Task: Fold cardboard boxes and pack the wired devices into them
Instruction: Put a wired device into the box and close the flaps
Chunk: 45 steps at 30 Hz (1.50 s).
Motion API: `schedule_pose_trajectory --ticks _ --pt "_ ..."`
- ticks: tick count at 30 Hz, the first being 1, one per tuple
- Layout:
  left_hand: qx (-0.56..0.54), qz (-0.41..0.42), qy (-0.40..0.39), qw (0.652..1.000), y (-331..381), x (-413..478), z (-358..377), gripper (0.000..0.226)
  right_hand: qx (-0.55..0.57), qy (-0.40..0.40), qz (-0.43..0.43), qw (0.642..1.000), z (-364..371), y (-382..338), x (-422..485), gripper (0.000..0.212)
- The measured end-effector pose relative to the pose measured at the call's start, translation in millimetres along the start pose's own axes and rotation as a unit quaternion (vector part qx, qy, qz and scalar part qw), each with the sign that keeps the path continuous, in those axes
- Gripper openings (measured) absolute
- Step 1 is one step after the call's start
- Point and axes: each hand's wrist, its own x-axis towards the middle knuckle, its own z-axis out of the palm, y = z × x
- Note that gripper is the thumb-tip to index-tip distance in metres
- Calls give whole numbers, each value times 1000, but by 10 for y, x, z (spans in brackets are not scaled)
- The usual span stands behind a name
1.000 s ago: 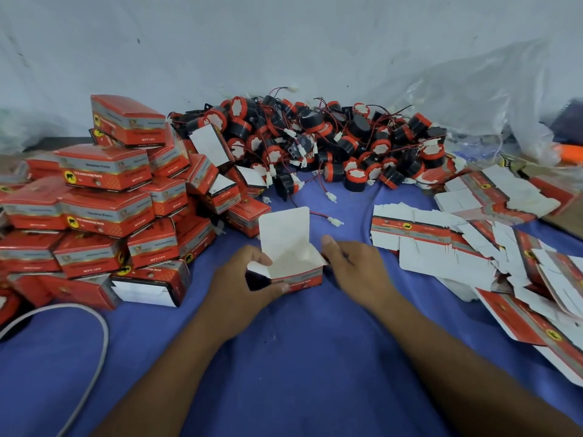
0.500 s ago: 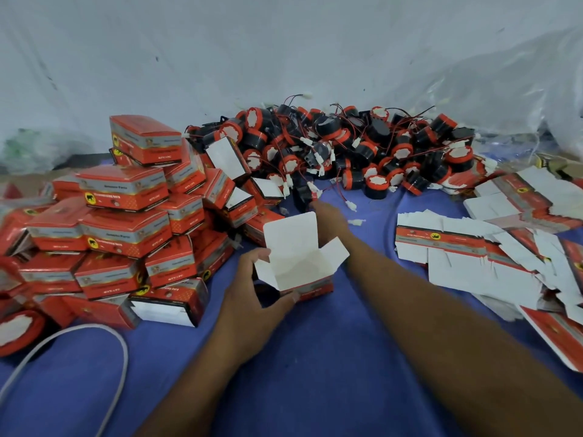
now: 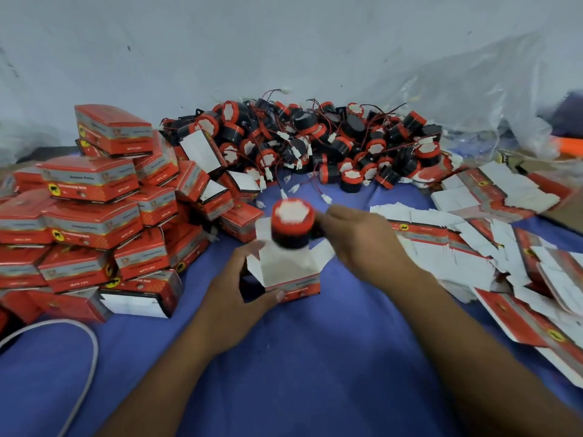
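Note:
An open red and white cardboard box (image 3: 291, 272) stands on the blue cloth in the middle, its flaps spread. My left hand (image 3: 235, 298) grips its left side and front corner. My right hand (image 3: 362, 239) holds a round black and red wired device (image 3: 291, 227) with a white top just over the box's opening, its wire trailing behind. A heap of the same wired devices (image 3: 331, 146) lies at the back.
Stacked closed red boxes (image 3: 94, 216) fill the left side. Flat unfolded box blanks (image 3: 489, 247) are strewn on the right. A white cable (image 3: 88, 348) loops at the lower left. Clear plastic sheeting (image 3: 473, 99) lies at the back right.
My right hand reached to the heap, took a wired device and brought it back over the open box. My left hand stayed on the box.

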Motion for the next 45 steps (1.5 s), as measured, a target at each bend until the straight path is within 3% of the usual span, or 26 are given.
schedule_pose_trajectory --ticks 3,6,12,21,22,24,26,28,30,34,37,39,42,45 --pt "20 31 -19 999 45 -26 13 72 -68 -113 -40 990 115 -171 -72 54" --pt "37 38 -13 998 53 -45 1 67 -85 -145 -6 986 176 -183 -80 44" --pt "24 37 -19 999 38 -45 8 57 -14 -163 -48 985 130 -194 -172 36" --pt "62 52 23 996 30 -11 45 27 36 -263 -10 964 167 -179 -168 40" --pt "72 55 29 995 34 -4 53 21 74 -258 4 963 130 -144 -172 34" --pt "88 59 36 994 37 3 67 16 145 -241 74 957 -6 -3 -168 43" --pt "97 63 43 992 53 8 84 14 128 -235 140 953 -184 214 -197 43" --pt "110 75 53 990 76 14 106 18 79 -228 173 955 -344 390 -259 21" --pt "135 86 54 986 110 29 120 26 113 -179 186 959 -447 449 -300 7" --pt "172 86 38 981 115 56 150 28 356 -79 176 914 -505 283 -252 12" --pt "195 83 32 977 79 58 173 25 446 -167 137 869 -446 109 -240 29" --pt "192 79 28 978 54 53 190 25 449 -236 135 851 -426 91 -252 33" --pt "162 70 22 984 6 36 208 33 340 -286 151 883 -450 143 -283 46" --pt "95 29 6 995 -11 28 202 48 303 -290 138 897 -452 130 -281 27"
